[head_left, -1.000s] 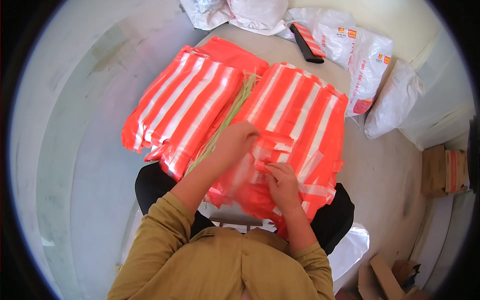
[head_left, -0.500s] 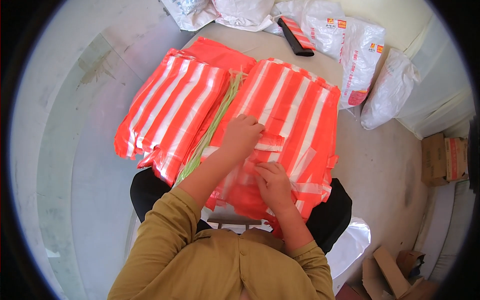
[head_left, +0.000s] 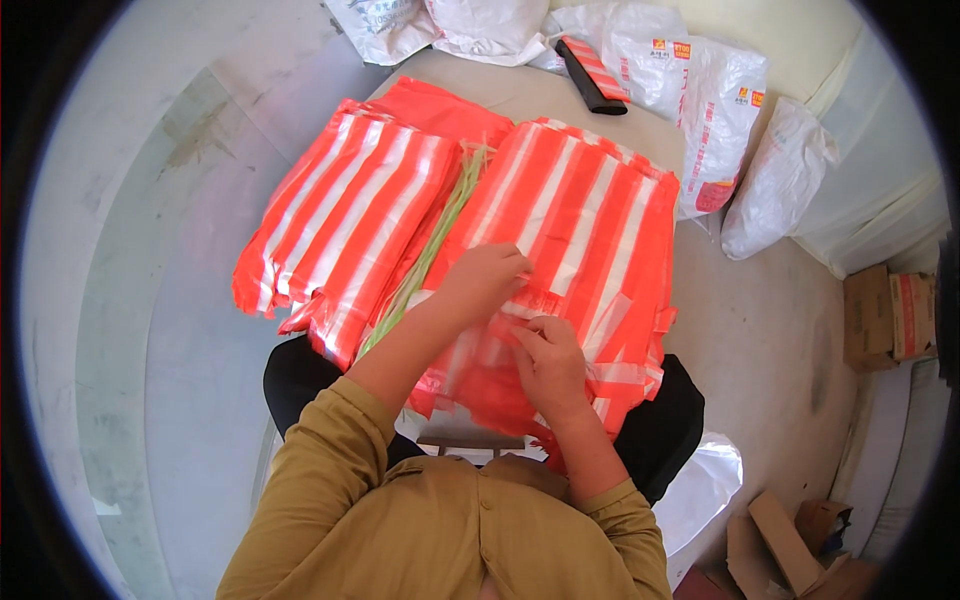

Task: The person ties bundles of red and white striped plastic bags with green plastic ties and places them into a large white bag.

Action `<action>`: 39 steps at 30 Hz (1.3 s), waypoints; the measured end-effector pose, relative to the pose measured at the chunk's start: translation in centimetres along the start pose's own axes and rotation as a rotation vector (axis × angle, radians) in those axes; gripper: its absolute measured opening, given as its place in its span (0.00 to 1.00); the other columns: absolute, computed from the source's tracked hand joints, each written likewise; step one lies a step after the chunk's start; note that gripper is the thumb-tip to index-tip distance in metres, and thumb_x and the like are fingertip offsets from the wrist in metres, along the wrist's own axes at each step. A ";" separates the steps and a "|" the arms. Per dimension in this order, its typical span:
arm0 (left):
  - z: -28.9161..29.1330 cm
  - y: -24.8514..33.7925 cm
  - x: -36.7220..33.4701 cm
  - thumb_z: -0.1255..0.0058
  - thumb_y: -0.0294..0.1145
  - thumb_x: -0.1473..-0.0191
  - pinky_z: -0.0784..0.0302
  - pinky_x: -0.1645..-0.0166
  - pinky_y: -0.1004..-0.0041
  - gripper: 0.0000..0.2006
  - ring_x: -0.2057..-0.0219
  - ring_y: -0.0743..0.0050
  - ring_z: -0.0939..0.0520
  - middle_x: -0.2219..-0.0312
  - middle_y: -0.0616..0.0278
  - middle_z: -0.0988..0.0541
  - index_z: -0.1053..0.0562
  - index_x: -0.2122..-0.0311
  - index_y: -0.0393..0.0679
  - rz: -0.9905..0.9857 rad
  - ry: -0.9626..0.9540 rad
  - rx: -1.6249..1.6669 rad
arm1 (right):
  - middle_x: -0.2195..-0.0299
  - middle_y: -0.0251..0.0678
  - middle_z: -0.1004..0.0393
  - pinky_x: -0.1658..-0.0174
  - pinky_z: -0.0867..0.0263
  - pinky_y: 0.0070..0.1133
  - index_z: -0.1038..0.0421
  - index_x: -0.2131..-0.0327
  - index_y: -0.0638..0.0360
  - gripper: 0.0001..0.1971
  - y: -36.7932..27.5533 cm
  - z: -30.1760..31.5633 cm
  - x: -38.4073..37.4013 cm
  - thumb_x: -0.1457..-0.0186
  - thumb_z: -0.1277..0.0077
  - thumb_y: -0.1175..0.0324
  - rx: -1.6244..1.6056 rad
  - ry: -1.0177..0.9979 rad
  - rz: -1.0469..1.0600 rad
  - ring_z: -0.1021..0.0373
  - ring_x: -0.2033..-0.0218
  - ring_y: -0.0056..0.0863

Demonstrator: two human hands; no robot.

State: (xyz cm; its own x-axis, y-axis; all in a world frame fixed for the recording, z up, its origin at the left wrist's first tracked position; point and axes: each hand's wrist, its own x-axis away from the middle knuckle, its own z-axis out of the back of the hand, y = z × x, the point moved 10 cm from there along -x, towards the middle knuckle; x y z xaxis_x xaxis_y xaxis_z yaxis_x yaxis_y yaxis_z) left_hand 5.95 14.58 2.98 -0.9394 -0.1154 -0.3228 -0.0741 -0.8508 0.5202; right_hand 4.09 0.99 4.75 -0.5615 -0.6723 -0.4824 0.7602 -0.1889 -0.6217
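Observation:
A stack of red-and-white striped plastic bags lies in front of me, reaching toward my lap. My left hand is closed over the near part of the stack, its fingertips pinching the top bag. Close by on the right, my right hand pinches a thin, see-through red part of the same bag. The film between the hands is crumpled and partly hidden by my fingers. To the left sits a second striped stack, and a bundle of pale green plastic strings runs between the two.
White woven sacks stand along the far side, near a black roll with a striped piece. Another white sack leans at the right. Cardboard boxes are by the right wall, with an opened carton lower down.
My left hand has shifted slightly toward me, drawing the bag's edge closer. My right hand has risen a little, its fingers more curled. Both stacks stay in place.

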 end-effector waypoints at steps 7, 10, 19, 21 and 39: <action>0.6 1.0 3.5 0.48 0.19 0.55 0.33 0.41 0.54 0.13 0.43 0.51 0.28 0.52 0.57 0.22 0.21 0.62 0.43 -0.103 -0.109 -0.006 | 0.68 0.40 0.26 0.62 0.31 0.30 0.21 0.62 0.61 0.13 0.6 0.1 -0.3 0.55 0.44 0.79 0.027 -0.031 -0.046 0.29 0.64 0.39; 0.1 1.5 4.1 0.48 0.16 0.56 0.38 0.36 0.51 0.18 0.38 0.48 0.33 0.47 0.57 0.24 0.22 0.57 0.44 -0.057 -0.184 0.054 | 0.68 0.41 0.26 0.62 0.31 0.30 0.21 0.62 0.61 0.13 1.1 0.4 -0.5 0.54 0.44 0.78 0.003 -0.022 -0.054 0.29 0.65 0.40; -1.8 1.3 3.9 0.41 0.25 0.55 0.40 0.35 0.50 0.18 0.37 0.52 0.33 0.44 0.58 0.25 0.23 0.54 0.45 -0.003 -0.217 0.016 | 0.59 0.45 0.24 0.51 0.32 0.31 0.25 0.55 0.62 0.13 3.9 1.5 -0.2 0.45 0.47 0.74 -0.056 -0.085 -0.142 0.28 0.56 0.44; -1.9 0.9 3.7 0.43 0.19 0.55 0.42 0.34 0.50 0.21 0.37 0.52 0.34 0.43 0.59 0.26 0.23 0.52 0.46 0.038 -0.244 0.048 | 0.52 0.48 0.26 0.44 0.36 0.32 0.29 0.49 0.63 0.17 7.6 4.2 0.7 0.42 0.50 0.70 0.127 -0.015 -0.255 0.30 0.51 0.44; 0.3 3.1 5.1 0.47 0.26 0.49 0.28 0.49 0.58 0.19 0.52 0.49 0.23 0.58 0.47 0.21 0.26 0.49 0.42 0.160 -0.224 0.137 | 0.51 0.42 0.26 0.47 0.33 0.28 0.36 0.42 0.65 0.21 10.4 10.9 7.8 0.32 0.62 0.63 -0.810 0.160 -0.583 0.26 0.56 0.27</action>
State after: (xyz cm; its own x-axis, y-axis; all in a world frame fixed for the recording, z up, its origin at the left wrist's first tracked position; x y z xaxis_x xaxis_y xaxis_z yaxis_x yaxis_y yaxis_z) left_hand 0.84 11.47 3.15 -0.9921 -0.1134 -0.0538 0.0503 -0.7520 0.6572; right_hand 11.14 -14.04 1.23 -0.8568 -0.5155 -0.0092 -0.0646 0.1252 -0.9900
